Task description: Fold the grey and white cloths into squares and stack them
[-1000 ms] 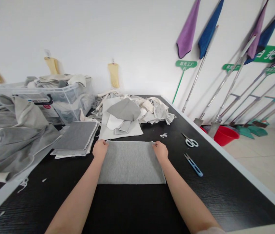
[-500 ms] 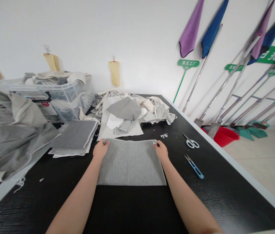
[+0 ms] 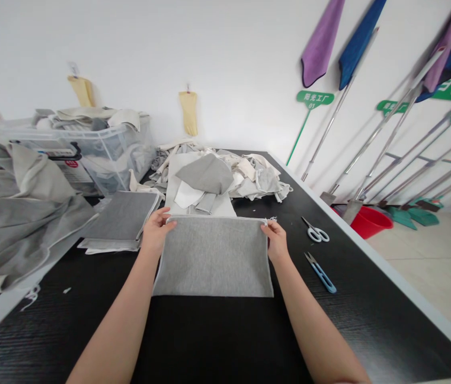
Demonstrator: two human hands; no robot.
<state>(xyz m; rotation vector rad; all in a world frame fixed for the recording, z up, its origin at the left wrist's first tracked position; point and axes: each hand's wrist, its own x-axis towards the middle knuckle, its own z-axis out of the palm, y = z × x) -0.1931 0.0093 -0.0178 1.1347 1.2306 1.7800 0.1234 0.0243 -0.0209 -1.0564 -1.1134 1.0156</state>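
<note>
A grey rectangular piece of fabric [image 3: 213,258] is spread in front of me on the black table, its far edge lifted a little. My left hand [image 3: 156,229] pinches its far left corner between thumb and fingers. At the far right corner, my right hand [image 3: 275,239] grips the fabric in the same way. Just left of my left hand lies a stack of folded grey cloths [image 3: 119,218]. To the right of my right hand rest white-handled scissors [image 3: 316,232] and blue thread snips [image 3: 321,273].
Behind the fabric is a heap of grey and cream scraps [image 3: 259,176]. A clear plastic box [image 3: 107,160] full of cloth stands back left, with loose grey fabric [image 3: 29,213] in front. Mops lean on the wall at right, near a red bucket [image 3: 369,221].
Both hands have raised the fabric's far edge slightly and spread further apart, stretching it wider. The view has shifted a little.
</note>
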